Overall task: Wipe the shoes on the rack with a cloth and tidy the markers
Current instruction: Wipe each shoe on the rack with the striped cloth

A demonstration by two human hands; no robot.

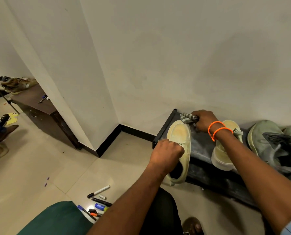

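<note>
The left hand [169, 150] grasps the yellow shoe [179, 143] on the rack [201, 146]; the right hand [204, 120] clenches the cloth [187, 118] beside its toe.

Scene lit dimly and warmly; soft, even indoor light. A broad faint shadow is cast on the wall [226, 56] at upper right. A small glare spot is seen on the floor [39, 167] tiles. Straight lines are bowed toward the edges. Slight softness noted throughout.

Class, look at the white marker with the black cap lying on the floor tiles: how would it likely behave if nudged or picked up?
The white marker looks round-barrelled and lies on smooth, glossy tiles, so a nudge would probably roll it. It seems slim, rigid and likely light.
</note>
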